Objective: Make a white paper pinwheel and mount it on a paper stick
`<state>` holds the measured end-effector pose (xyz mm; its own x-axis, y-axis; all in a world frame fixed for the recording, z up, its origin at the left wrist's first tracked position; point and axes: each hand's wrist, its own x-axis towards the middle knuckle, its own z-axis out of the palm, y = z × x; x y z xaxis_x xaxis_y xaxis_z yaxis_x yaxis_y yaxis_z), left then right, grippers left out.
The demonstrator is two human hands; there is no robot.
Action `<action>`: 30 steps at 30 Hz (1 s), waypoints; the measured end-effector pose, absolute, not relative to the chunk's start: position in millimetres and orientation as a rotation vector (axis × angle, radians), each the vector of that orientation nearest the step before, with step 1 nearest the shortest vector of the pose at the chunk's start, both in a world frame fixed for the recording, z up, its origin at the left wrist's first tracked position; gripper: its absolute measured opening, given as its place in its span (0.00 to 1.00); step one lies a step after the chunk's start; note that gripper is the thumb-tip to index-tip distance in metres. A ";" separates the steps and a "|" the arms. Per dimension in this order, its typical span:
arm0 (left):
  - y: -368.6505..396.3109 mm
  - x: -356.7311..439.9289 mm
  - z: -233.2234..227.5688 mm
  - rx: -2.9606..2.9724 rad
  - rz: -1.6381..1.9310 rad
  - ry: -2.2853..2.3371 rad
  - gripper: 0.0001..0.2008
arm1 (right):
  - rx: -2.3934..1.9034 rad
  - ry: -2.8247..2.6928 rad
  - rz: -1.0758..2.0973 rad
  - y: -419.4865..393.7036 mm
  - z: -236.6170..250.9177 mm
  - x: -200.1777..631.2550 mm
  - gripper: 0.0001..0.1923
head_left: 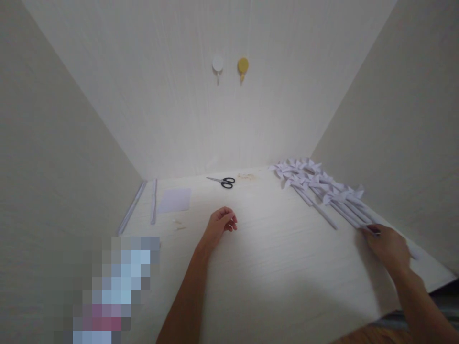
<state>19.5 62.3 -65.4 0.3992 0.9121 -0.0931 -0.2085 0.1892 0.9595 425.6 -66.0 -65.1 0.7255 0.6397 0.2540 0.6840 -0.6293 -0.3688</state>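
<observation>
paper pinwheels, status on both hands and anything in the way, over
Left hand loosely curled, nothing visible in it. Right hand at pinwheel sticks, grip unclear. Paper pinwheels bunched along right wall. Nothing seen blocking; scissors near back wall.

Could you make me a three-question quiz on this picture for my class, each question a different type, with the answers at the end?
1. Which is at the sticks of the paper pinwheels?
A) the left hand
B) the right hand
C) neither hand

2. True or false: the left hand is holding the scissors.

3. Fill the gap: on the back wall are a white hook and, to its right, a ____ one.

Key
1. B, the right hand.
2. False: the scissors lie on the table, apart from the left hand.
3. Yellow.
</observation>
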 end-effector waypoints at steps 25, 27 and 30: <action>63.1 19.8 -63.7 0.980 1.053 0.861 0.10 | -1.587 -1.010 0.112 11.0 -28.9 275.1 0.05; 63.8 19.1 -63.8 0.965 1.079 0.867 0.10 | -1.514 -1.084 0.234 30.8 -29.9 242.1 0.06; 64.7 17.5 -62.9 0.930 1.112 0.864 0.10 | -1.397 -1.124 0.409 57.4 -37.7 193.0 0.06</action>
